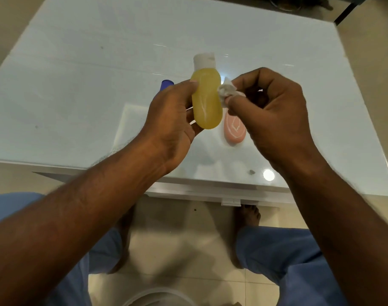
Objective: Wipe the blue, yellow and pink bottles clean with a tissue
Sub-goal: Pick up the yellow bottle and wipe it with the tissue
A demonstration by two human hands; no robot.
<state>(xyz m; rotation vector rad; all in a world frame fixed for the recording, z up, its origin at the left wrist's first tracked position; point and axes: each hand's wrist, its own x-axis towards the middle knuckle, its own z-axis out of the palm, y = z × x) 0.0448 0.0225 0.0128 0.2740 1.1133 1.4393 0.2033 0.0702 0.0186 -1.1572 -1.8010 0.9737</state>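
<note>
Yellow bottle (207, 102): soft-looking, translucent, rounded at the base, topped by a white cap (204, 59). Pale streak down its front. Held upright above the tabletop (78, 85), cap pointing away from the camera.

Tissue (227, 91): small, white, crumpled into a wad. Pressed against the right flank of the yellow bottle, about mid-height.

Pink bottle (235, 130): lay flat on the tabletop below and to the right of the yellow one, rounded end toward the camera, white outline mark on its face. Upper part hidden behind the right hand.

Blue bottle (166, 84): only a dark blue end seen, poking out past the left hand's knuckles. Rest hidden; lying or standing not determinable.

Left hand (173, 124): gripped the yellow bottle from its left side, thumb laid along the near edge, fingers curled round the back, out of sight.

Right hand (274, 113): fingers curled in, tissue pinched between thumb and fingertips, wad touching the bottle. Both hands close together over the middle of the tabletop.

Tabletop: pale, glossy, glass-like, with light reflections and a few dark specks. Tiled floor (184, 239) below, blue trouser legs (283, 252) and a bare foot (250, 214) under the near edge.
</note>
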